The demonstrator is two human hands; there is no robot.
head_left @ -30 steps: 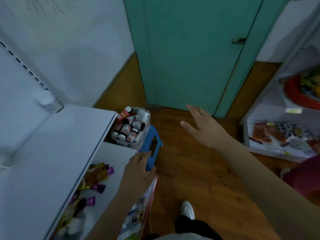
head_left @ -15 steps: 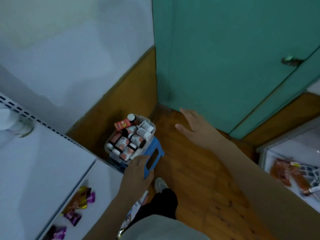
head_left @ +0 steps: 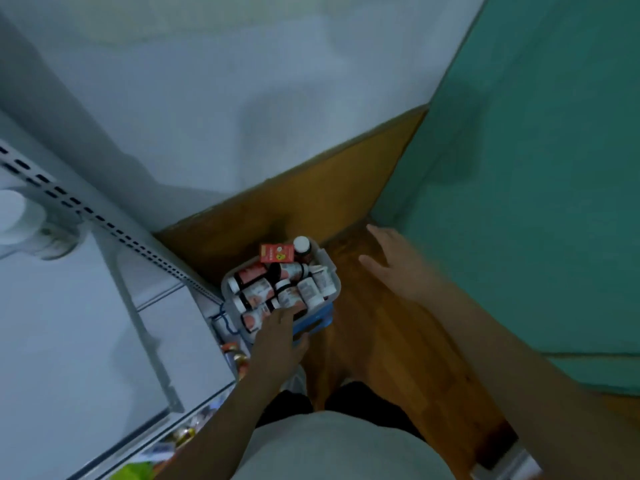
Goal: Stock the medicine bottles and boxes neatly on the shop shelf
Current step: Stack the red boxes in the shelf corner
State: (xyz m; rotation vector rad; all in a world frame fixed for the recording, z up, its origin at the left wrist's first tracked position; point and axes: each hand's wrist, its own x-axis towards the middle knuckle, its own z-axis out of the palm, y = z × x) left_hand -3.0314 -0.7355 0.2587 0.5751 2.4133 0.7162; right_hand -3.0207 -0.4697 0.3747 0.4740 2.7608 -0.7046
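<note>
A clear plastic tub (head_left: pixel 331 268) full of medicine bottles (head_left: pixel 258 292) and a red box (head_left: pixel 277 253) sits on a blue stool (head_left: pixel 317 320) in the floor corner. My left hand (head_left: pixel 277 337) reaches down to the tub's near edge, its fingertips touching the bottles there; I cannot tell if it grips one. My right hand (head_left: pixel 391 261) hovers with fingers spread, to the right of the tub, touching nothing. The white shop shelf (head_left: pixel 69 341) lies at the left.
A green door (head_left: pixel 536 168) stands close on the right and a white wall with a brown skirting (head_left: pixel 311 199) ahead. A white jar (head_left: pixel 20 220) stands on the shelf's far left. Packets (head_left: pixel 235 358) lie on a lower shelf. Wooden floor (head_left: pixel 398 358) lies below me.
The view has swung down and left toward the tub. My left hand moved forward from the stool edge onto the bottles. My right hand stayed spread beside the tub.
</note>
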